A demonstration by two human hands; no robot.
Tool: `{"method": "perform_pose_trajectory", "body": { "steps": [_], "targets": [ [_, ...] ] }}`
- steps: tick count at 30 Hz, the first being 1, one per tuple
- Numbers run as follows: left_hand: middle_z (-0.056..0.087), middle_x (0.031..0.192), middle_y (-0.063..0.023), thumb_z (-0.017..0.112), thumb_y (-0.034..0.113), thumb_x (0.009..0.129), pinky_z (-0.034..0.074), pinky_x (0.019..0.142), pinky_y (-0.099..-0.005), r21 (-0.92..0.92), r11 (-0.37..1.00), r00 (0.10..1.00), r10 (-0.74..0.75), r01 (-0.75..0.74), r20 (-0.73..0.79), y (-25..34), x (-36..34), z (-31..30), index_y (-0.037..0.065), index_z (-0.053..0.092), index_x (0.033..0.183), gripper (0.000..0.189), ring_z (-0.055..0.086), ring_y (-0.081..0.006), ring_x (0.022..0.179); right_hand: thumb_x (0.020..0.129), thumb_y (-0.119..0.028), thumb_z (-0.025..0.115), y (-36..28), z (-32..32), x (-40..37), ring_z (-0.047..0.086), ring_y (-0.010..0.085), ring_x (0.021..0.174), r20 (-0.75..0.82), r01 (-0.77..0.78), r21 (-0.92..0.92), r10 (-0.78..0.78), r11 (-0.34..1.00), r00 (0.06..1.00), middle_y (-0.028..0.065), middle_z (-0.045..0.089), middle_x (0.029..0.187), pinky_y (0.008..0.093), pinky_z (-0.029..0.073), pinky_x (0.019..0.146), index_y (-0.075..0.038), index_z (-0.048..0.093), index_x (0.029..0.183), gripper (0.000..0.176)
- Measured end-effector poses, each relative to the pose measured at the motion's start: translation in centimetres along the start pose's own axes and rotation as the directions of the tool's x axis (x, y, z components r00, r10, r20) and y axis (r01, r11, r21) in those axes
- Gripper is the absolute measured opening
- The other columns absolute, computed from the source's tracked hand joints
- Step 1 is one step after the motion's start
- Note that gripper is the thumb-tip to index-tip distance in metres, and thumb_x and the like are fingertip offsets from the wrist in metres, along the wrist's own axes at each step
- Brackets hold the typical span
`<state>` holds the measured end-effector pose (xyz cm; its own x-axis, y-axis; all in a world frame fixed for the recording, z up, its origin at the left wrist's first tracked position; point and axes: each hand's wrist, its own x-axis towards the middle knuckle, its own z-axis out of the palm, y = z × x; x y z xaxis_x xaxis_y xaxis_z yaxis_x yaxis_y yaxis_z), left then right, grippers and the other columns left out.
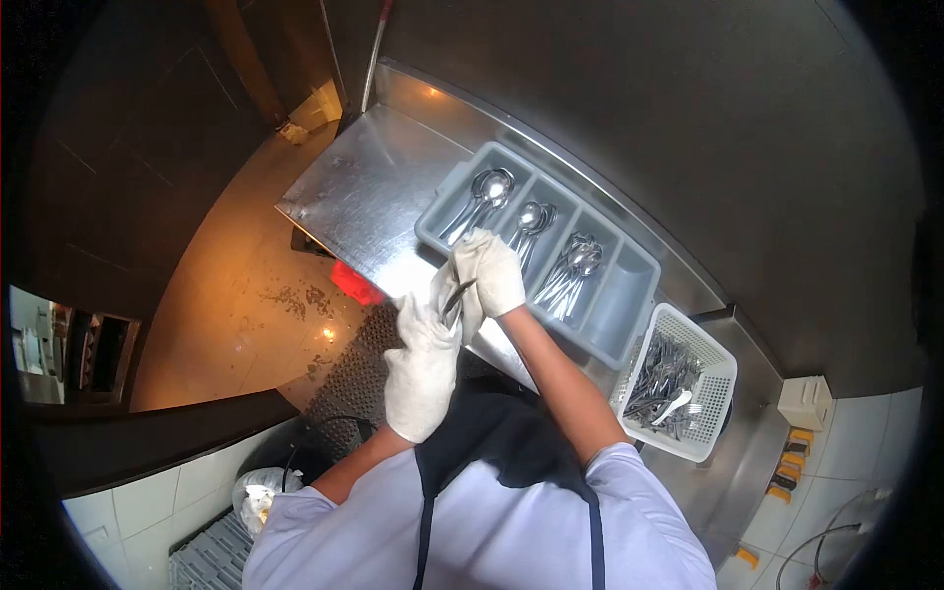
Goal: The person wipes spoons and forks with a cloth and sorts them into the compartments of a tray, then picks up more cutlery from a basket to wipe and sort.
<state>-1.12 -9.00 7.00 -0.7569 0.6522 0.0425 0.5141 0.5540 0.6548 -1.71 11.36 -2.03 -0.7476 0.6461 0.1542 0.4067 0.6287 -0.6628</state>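
Looks like mid-handling of one piece: slim dark-looking metal utensil (pixel 460 293) sits between the two hands, just off the near side of the grey plastic compartmented tray (pixel 615 317), with the white-gloved left hand (pixel 423 374) closed on it and the white-gloved right hand (pixel 497 272) curled in against it, fingertips hidden, so can't tell what that one pinches. Shiny metal spoons (pixel 496 185) lie grouped in the tray; mixed metal cutlery (pixel 661 379) is jumbled in the white perforated plastic basket (pixel 725 372). My read: next move calls for a firm left hold while the right opens enough to free the piece.
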Motion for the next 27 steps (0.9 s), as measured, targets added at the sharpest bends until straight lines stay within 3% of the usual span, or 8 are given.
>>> {"method": "perform_pose_trajectory", "body": {
  "steps": [6, 12, 13, 14, 15, 17, 24, 27],
  "targets": [
    [0.056, 0.127, -0.0276, 0.054, 0.021, 0.097, 0.056, 0.071, -0.0462, -0.146, 0.973, 0.983, -0.171, 0.18, 0.071, -2.4, -0.1, 2.3, 0.007, 0.059, 0.116, 0.024, 0.067, -0.0454, 0.095, 0.099, -0.014, 0.035, -2.6, 0.5, -2.2, 0.063, 0.0311, 0.111, 0.218, -0.108, -0.407, 0.211, 0.907, 0.953, 0.0229, 0.06, 0.124, 0.0376, 0.051, 0.094, 0.003, 0.05, 0.131, 0.039],
    [0.061, 0.107, -0.0214, 0.053, 0.019, 0.098, 0.053, 0.08, -0.0464, -0.384, 0.892, 0.965, -0.261, 0.241, -0.001, -4.5, -0.7, 3.6, 0.007, 0.051, 0.127, 0.032, 0.064, -0.0417, 0.095, 0.105, -0.036, 0.035, -1.8, 3.9, -6.6, 0.06, 0.0237, 0.099, 0.372, -0.508, 0.808, 0.41, 0.298, 0.833, 0.0141, 0.056, 0.113, 0.0329, 0.049, 0.084, -0.003, 0.051, 0.123, 0.041],
    [0.062, 0.103, -0.0209, 0.052, 0.022, 0.099, 0.052, 0.079, -0.0459, -0.286, 0.935, 0.968, -0.24, 0.21, -0.074, -4.0, -0.6, 3.4, 0.007, 0.053, 0.128, 0.033, 0.065, -0.0386, 0.092, 0.108, -0.045, 0.036, -3.8, 2.0, -7.0, 0.064, 0.0195, 0.084, 0.47, -0.606, 0.774, 0.474, 0.184, 0.745, 0.0091, 0.064, 0.094, 0.0348, 0.053, 0.073, -0.006, 0.064, 0.108, 0.048],
    [0.064, 0.1, -0.0204, 0.051, 0.024, 0.101, 0.051, 0.078, -0.0454, -0.187, 0.966, 0.967, -0.209, 0.18, -0.146, -3.6, -0.5, 3.4, 0.007, 0.054, 0.13, 0.034, 0.066, -0.0355, 0.088, 0.103, -0.035, 0.043, -6.6, 0.6, -6.0, 0.065, 0.0222, 0.089, 0.572, -0.481, 0.147, 0.322, 0.864, 0.754, 0.0125, 0.065, 0.097, 0.0376, 0.052, 0.078, -0.005, 0.064, 0.109, 0.037],
    [0.064, 0.1, -0.0199, 0.052, 0.024, 0.101, 0.052, 0.079, -0.044, -0.176, 0.976, 0.978, -0.156, 0.131, -0.141, -4.0, -0.3, 3.4, 0.006, 0.055, 0.129, 0.033, 0.066, -0.0351, 0.088, 0.098, -0.024, 0.05, -9.3, -0.8, -5.0, 0.066, 0.025, 0.094, 0.655, 0.226, -0.463, 0.159, 0.857, 0.738, 0.0159, 0.066, 0.1, 0.0404, 0.05, 0.083, -0.004, 0.064, 0.11, 0.027],
    [0.064, 0.1, -0.019, 0.052, 0.024, 0.101, 0.052, 0.081, -0.0413, -0.147, 0.989, 0.991, -0.05, 0.032, -0.127, -5.6, 0.0, 3.2, 0.006, 0.055, 0.127, 0.032, 0.066, -0.0343, 0.087, 0.093, -0.025, 0.054, -6.6, 2.5, -8.6, 0.066, 0.0269, 0.097, 0.444, -0.356, 0.222, 0.231, 0.908, 0.866, 0.0199, 0.066, 0.103, 0.0413, 0.05, 0.084, -0.002, 0.063, 0.11, 0.03],
    [0.065, 0.088, -0.0208, 0.052, 0.023, 0.098, 0.052, 0.071, -0.0484, -0.406, 0.841, 0.933, -0.342, 0.357, 0.112, -3.8, 0.8, 2.0, 0.001, 0.061, 0.102, 0.024, 0.066, -0.0416, 0.083, 0.094, -0.026, 0.053, 4.4, 7.7, 0.5, 0.064, 0.0217, 0.074, 0.486, -0.504, 0.402, 0.288, 0.765, 0.825, 0.0128, 0.066, 0.083, 0.0352, 0.052, 0.064, -0.002, 0.068, 0.1, 0.029],
    [0.067, 0.082, -0.0219, 0.05, 0.024, 0.1, 0.052, 0.068, -0.0466, -0.539, 0.828, 0.984, -0.179, 0.154, 0.006, -1.6, 1.3, -0.3, -0.001, 0.063, 0.091, 0.029, 0.067, -0.0405, 0.079, 0.096, -0.028, 0.055, 2.6, 4.0, 3.4, 0.064, 0.0173, 0.069, 0.501, -0.58, 0.802, 0.365, 0.146, 0.785, 0.0061, 0.067, 0.085, 0.0346, 0.053, 0.061, -0.006, 0.07, 0.105, 0.029]
  ]
}}
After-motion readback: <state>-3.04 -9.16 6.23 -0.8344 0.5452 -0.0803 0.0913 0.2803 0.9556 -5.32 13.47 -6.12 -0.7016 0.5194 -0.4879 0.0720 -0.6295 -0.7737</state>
